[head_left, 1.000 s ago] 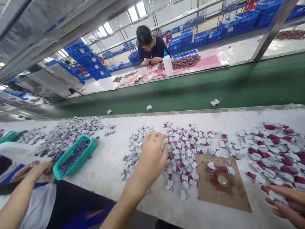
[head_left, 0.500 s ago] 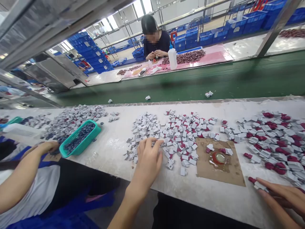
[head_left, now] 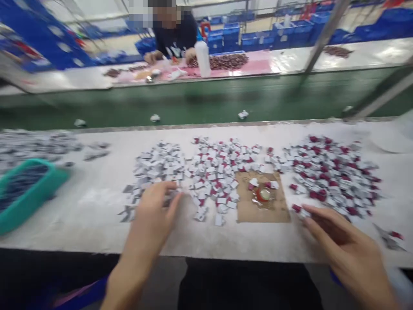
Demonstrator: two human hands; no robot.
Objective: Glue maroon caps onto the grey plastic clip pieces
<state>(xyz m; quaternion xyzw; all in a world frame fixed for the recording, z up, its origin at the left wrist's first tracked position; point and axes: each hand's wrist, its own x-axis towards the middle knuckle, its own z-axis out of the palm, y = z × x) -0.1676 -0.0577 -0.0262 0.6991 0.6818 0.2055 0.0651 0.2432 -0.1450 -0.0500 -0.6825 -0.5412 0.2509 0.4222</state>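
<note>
Two bare hands over the near tabletop (head_left: 209, 241), well apart. Right hand (head_left: 348, 245): comes in from lower right, pointing up and left, index on top, thumb below, narrow pinch at the tips on one maroon-and-white piece (head_left: 301, 211). Maroon end points left, out past the fingertips. Other fingers bent in behind the index. Piece is just right of the brown cardboard square (head_left: 248, 216), near its lower right corner; can't tell if it touches the tabletop.

Left hand (head_left: 156, 211): forearm slants up from the bottom edge, back of the hand toward the camera, fingers bent forward and to the right, thumb stretched right with a small gap to the index. It's at the near side of the grey-white pile (head_left: 158, 161); fingers hide what's under them, so can't tell whether it holds anything.

White-and-maroon pile (head_left: 219, 168) lies between left hand and cardboard. Right-hand pile (head_left: 332, 172), more maroon showing, sits beyond the right hand. Cardboard carries a small round red-and-pale object (head_left: 263, 196), two pieces (head_left: 253, 183) just beside it. Turquoise basket (head_left: 60, 176) with dark bits at far left. Across the green belt (head_left: 193, 99): white bottle (head_left: 202, 60) and a seated co-worker (head_left: 176, 36). View is blurred.
</note>
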